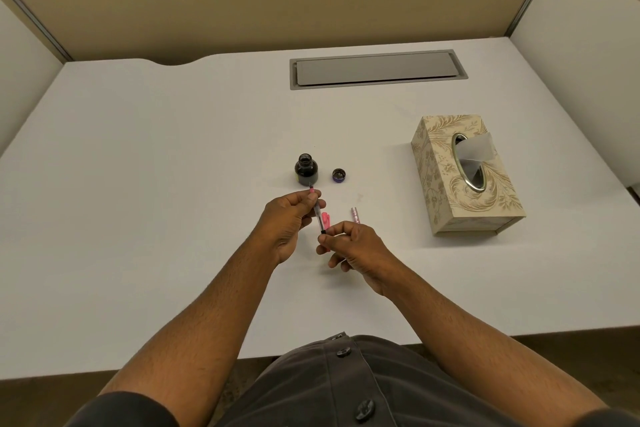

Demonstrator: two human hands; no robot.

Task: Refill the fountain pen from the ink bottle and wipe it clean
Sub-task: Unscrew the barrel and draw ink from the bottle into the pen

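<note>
left hand pinches pen | right hand grips its knob | twist slowly, nib over bottle (uncapped)

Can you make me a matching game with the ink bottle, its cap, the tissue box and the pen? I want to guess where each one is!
Things:
1. ink bottle
2. bottle cap
3. tissue box
4. pen

Places:
A. held between the left hand and the right hand
B. far over on the right of the desk
C. standing open, just past the pen's tip
D. lying off the bottle, just right of it

Pairs: 1-C, 2-D, 3-B, 4-A
</note>
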